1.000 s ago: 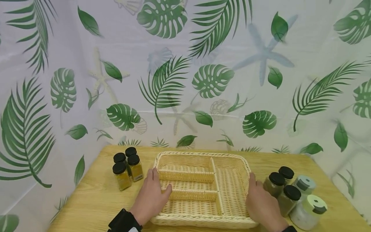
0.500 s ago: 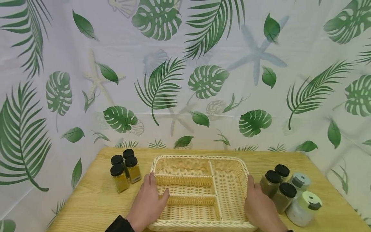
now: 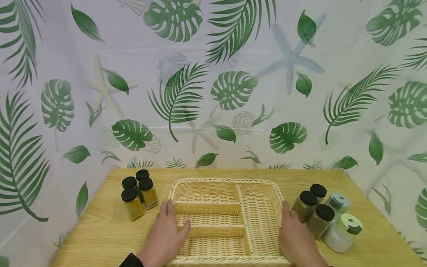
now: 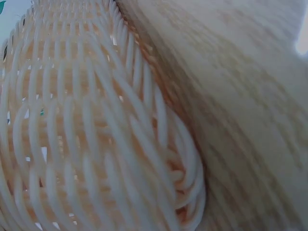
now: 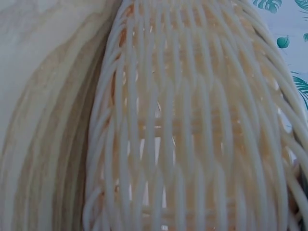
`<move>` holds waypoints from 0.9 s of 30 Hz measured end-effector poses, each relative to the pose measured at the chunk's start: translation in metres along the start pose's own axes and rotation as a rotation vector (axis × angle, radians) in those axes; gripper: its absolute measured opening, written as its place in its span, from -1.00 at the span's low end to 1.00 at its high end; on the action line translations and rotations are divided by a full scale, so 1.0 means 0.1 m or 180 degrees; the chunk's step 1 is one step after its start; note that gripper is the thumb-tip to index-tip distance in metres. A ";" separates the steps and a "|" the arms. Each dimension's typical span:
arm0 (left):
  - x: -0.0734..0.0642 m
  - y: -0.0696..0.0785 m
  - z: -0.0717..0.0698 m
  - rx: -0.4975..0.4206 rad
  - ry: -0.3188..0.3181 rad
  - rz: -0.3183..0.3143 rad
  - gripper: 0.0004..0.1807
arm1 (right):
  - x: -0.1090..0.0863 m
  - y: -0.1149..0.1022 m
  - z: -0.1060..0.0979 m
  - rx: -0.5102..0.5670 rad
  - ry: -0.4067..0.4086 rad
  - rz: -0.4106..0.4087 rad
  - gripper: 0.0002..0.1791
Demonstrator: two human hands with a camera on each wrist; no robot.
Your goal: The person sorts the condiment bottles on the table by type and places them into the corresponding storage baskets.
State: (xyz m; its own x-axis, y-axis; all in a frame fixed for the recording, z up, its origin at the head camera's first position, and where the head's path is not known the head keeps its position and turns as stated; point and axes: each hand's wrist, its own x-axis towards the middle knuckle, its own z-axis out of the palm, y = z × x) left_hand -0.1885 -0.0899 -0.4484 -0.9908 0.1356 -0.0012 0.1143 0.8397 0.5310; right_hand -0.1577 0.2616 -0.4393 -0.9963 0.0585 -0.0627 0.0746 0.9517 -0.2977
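Observation:
A pale wicker basket (image 3: 261, 222), split by woven dividers into several compartments, sits on the wooden table between both hands. At its left side my left hand (image 3: 165, 235) grips the rim, thumb over the inside and fingers along the outside. My right hand (image 3: 297, 239) holds the opposite rim, its fingers lying along the edge. Nothing lies in the compartments. Close up, the woven outer wall (image 4: 72, 125) fills much of the left wrist view, with table grain beside it. The right wrist view likewise shows the basket's side wall (image 5: 192, 120); neither hand appears there.
Several black-capped spice jars (image 3: 133, 205) with yellow contents stand left of the basket. To the right are more black-capped jars (image 3: 320, 222), a jar with a pale blue lid (image 3: 338, 204) and a white jar with a light green lid (image 3: 341, 233). A leaf-print cloth (image 3: 213, 92) hangs behind.
The basket has slid slightly toward me, away from the table's back edge, with both hands staying on its sides. The head view has turned a little to the right. The jars stay put.

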 end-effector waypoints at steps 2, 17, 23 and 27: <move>-0.01 0.00 -0.02 0.0004 -0.0006 -0.0021 0.09 | -0.01 -0.01 0.00 0.0010 0.0019 -0.0037 -0.20; 0.10 -0.14 -0.15 -0.0261 0.0009 0.0012 -0.21 | 0.00 -0.04 0.03 0.0174 0.0026 -0.0082 -0.21; 0.10 -0.11 -0.15 -0.0283 0.0029 0.0145 -0.29 | -0.02 0.00 0.00 0.0360 0.0023 -0.0036 -0.17; 0.10 -0.11 -0.15 -0.0319 -0.0031 0.0129 -0.30 | -0.03 0.04 -0.02 0.0335 -0.0030 0.0028 -0.10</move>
State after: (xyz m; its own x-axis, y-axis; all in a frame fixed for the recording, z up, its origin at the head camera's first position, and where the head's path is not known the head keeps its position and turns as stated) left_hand -0.2006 -0.1058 -0.4421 -0.9846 0.1740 0.0139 0.1460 0.7766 0.6129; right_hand -0.1548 0.2662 -0.4385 -0.9952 0.0635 -0.0747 0.0880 0.9142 -0.3956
